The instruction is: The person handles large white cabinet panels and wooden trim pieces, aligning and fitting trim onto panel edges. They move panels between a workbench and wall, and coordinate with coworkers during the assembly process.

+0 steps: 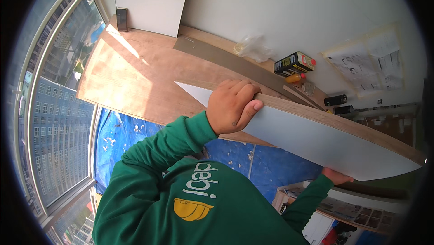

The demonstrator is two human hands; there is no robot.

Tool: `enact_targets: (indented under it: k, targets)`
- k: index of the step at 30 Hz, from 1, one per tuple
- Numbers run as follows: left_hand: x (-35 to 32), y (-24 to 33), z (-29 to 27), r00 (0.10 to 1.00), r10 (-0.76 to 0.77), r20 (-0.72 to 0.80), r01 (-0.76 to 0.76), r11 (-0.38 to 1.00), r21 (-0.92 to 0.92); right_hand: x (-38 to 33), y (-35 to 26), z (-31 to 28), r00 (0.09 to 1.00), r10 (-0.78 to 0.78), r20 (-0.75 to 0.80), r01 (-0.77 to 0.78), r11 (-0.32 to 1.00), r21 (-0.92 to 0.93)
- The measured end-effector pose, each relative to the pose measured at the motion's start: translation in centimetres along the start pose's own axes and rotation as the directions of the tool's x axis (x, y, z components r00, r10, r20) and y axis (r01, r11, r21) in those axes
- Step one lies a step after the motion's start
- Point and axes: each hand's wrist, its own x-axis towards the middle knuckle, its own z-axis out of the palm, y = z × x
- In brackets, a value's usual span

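Note:
A long board (pixel 298 129) with a white face and a wood-grain edge is tilted up on its side in front of me. My left hand (pixel 233 105) is closed over its upper edge, fingers on the far side and thumb on the near side. Farther right, my right hand (pixel 337 176) holds the board from below at its lower edge, its fingers partly hidden. Behind the board lies a wooden worktop (pixel 131 75), lit by sun on its left part.
A white panel (pixel 151 1) leans on the wall beside a phone (pixel 122 19). Along the wall stand a plastic bag (pixel 257 48), a rectangular can (pixel 294 64), an orange bottle (pixel 295 78) and dark cylinders (pixel 336 100). Blue sheeting (pixel 122 129) with debris covers the floor; windows (pixel 63 109) are left.

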Motion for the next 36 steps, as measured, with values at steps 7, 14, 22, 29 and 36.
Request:
enact_targets:
  k: [7, 14, 22, 29, 36]
  targets:
    - [3.8, 10.2, 1.4, 0.977, 0.173, 0.124, -0.158, 0.979, -0.125, -2.6, -0.7, 0.9, 0.994, -0.007, -0.111, 0.006, 1.0, -0.005]
    - [7.1, 18.4, 4.1, 0.968, 0.229, 0.103, -0.21, 0.963, -0.166, -3.1, 2.6, 0.5, 0.942, -0.329, -0.07, 0.326, 0.944, -0.051]
    - [9.4, 16.1, 3.2, 0.97, 0.202, 0.138, -0.189, 0.977, -0.099, -1.5, 1.4, -7.1, 0.919, 0.235, 0.318, -0.208, 0.971, -0.118]
    - [13.0, 10.3, -0.9, 0.997, 0.049, 0.054, -0.052, 0.998, 0.043, -7.2, 8.6, -2.0, 0.795, 0.452, 0.405, -0.393, 0.892, -0.224]
    - [18.5, 1.2, -5.1, 0.973, -0.176, -0.152, 0.149, 0.973, -0.178, -6.3, 11.8, 11.1, 0.775, 0.253, 0.58, -0.179, 0.967, -0.183]
